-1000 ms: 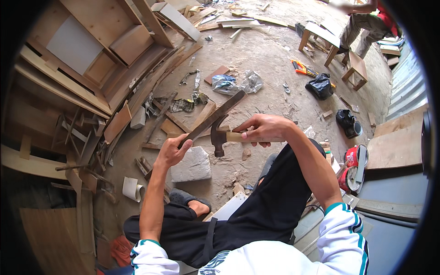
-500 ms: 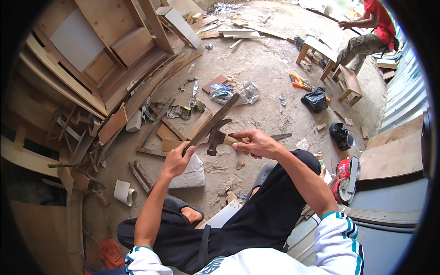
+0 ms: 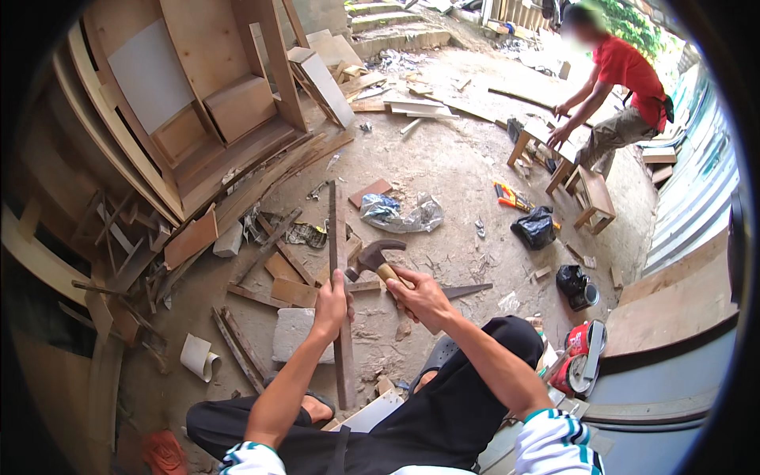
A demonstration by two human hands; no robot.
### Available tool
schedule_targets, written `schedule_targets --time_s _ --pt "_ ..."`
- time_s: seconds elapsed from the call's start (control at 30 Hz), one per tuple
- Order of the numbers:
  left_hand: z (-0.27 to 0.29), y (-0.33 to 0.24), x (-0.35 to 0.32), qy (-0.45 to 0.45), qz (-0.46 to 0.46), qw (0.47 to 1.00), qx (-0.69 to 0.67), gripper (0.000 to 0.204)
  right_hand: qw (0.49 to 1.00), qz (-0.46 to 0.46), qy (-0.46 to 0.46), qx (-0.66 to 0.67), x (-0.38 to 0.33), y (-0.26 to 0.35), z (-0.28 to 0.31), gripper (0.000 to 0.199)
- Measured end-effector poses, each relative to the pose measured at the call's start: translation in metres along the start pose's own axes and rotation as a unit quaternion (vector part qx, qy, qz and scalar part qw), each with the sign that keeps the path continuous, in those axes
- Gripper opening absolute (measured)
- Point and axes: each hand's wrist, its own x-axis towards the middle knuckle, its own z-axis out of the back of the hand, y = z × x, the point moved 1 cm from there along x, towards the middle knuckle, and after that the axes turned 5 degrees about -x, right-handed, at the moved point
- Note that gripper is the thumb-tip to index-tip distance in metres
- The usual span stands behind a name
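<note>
My left hand (image 3: 331, 309) is wrapped round the middle of a long, narrow wooden strip (image 3: 338, 229), which stands nearly upright in the picture. In my right hand (image 3: 423, 302) is a claw hammer (image 3: 372, 257), gripped by its wooden handle. The hammer's dark head is close beside the strip, just above my left fist; whether they touch I cannot tell. A pale, rough block (image 3: 291, 336) lies on the ground behind my left forearm. Past my right hand a dark, tapering blade (image 3: 469, 290) lies on the floor, its other end hidden.
Scrap boards (image 3: 297, 293) and crumpled clear plastic (image 3: 412, 215) litter the floor ahead. A large wooden cabinet (image 3: 229, 103) is at far left. Black bags (image 3: 534, 228) and red cans (image 3: 582, 356) stand right. A person in red (image 3: 633, 75) bends over a small bench (image 3: 546, 142).
The wooden strip has swung from slanting to nearly upright, its lower part now showing below my left hand. My right hand and the hammer have dropped slightly. The person in red has leaned over the bench.
</note>
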Motion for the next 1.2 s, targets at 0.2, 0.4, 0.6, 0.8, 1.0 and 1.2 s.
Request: schedule_targets --time_s 0.2,0.4,0.6,0.8,1.0,1.2 --pt "0.018 -0.033 0.032 -0.016 -0.09 0.995 -0.035 0.066 0.929 0.174 -0.165 -0.283 0.024 -0.008 0.03 0.047" --pt "0.024 -0.022 0.016 -0.047 -0.097 0.994 -0.035 0.027 0.855 0.16 -0.134 -0.474 0.005 -0.04 0.019 0.04" --pt "0.018 0.032 0.006 -0.038 -0.08 0.996 0.02 0.022 0.843 0.116 -0.033 -0.525 -0.015 -0.058 0.014 0.032" --pt "0.003 0.072 -0.007 0.003 -0.04 0.998 0.048 0.022 0.794 0.015 0.045 -0.606 -0.026 -0.097 0.021 0.013" --pt "0.022 0.09 -0.011 -0.01 -0.119 0.989 0.082 0.029 0.773 0.038 0.059 -0.631 -0.028 -0.143 0.032 0.012" --pt "0.045 0.075 -0.004 -0.013 -0.156 0.986 0.055 0.04 0.755 0.017 0.101 -0.647 -0.031 -0.138 0.032 0.013"
